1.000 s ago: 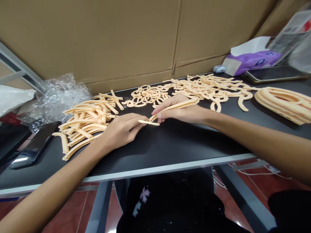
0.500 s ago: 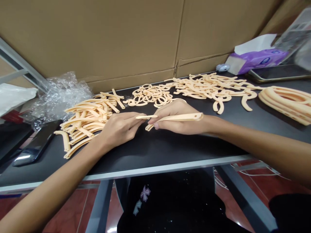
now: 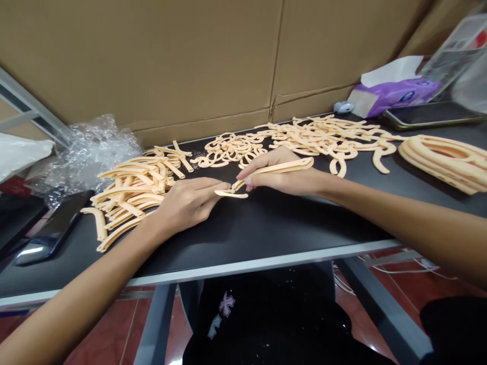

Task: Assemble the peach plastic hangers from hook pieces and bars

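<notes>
Swung up since last look: peach plastic strip [image 3: 281, 168] now slants far-right from Right hand [image 3: 283, 177], fingers clamped on it. Left hand [image 3: 188, 204], fingertips [image 3: 216, 187] together on small curved piece [image 3: 230, 194], at strip's near end, above black tabletop [image 3: 274, 228].

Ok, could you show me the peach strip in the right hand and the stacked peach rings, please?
Peach strip [image 3: 277, 169], head view: point on its middle.
Stacked peach rings [image 3: 443, 166], head view: point on the top ring's rim.
</notes>
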`<state>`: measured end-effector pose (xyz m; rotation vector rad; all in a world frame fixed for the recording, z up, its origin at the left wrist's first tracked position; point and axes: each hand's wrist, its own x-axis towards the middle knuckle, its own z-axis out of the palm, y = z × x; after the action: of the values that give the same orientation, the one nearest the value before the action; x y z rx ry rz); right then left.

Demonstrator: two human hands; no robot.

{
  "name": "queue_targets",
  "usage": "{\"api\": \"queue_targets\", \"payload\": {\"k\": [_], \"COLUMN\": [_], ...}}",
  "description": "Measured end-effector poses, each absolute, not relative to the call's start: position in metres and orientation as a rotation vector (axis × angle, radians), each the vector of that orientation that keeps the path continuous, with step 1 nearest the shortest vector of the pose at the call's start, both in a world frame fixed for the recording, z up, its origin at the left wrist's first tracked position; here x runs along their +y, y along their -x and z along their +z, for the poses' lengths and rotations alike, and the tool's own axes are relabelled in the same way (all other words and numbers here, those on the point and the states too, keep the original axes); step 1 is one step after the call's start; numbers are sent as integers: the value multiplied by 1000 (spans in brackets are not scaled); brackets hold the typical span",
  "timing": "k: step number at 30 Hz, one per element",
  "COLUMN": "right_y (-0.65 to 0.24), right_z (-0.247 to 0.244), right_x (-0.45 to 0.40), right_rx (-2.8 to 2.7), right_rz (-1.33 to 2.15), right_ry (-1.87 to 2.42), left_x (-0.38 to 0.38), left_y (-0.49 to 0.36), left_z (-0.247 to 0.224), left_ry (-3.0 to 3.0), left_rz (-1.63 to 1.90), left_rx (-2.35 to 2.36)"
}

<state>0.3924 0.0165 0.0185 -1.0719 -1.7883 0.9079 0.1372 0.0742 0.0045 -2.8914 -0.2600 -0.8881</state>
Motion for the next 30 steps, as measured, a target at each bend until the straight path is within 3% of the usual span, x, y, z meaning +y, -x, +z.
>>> {"api": "queue_targets", "payload": {"k": [9, 30], "right_y": [-394, -386], "right_z": [16, 9], "right_x": [14, 17], "right_rx": [-1921, -1614], "right_rz": [780, 1167], "right_ry": [1060, 1022], "left_x": [73, 67], "left_y": [-138, -134], "left_z": [5, 0], "left_ry": [2844, 2700], "left_rz": [-865, -891], "left_rx": [-95, -107]}}
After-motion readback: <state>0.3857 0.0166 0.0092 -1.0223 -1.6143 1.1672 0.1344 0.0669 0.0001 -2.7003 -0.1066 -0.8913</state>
